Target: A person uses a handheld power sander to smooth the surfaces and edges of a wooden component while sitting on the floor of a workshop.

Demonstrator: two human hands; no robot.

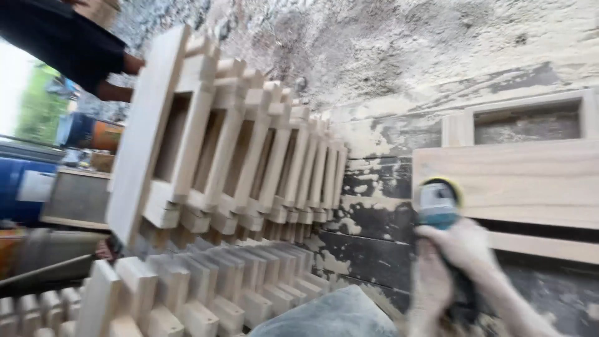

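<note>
My right hand (463,244), pale with dust, grips the body of a teal and grey power sander (437,203) with a yellow rim. Just below it, my left hand (430,284) closes around the rear of the same tool. The view is blurred and tilted. The sander's head sits against the edge of a light wooden frame (505,178) with a rectangular opening, which lies on a dusty surface. To the left, several similar wooden frames (243,156) stand in a row on edge.
More wooden frames (206,290) line the bottom left. Another person in a black shirt (59,40) has a hand on the nearest frame at top left. A blue barrel (25,187) stands far left. Sawdust covers the ground (387,50). A grey rounded shape (331,315) sits at bottom centre.
</note>
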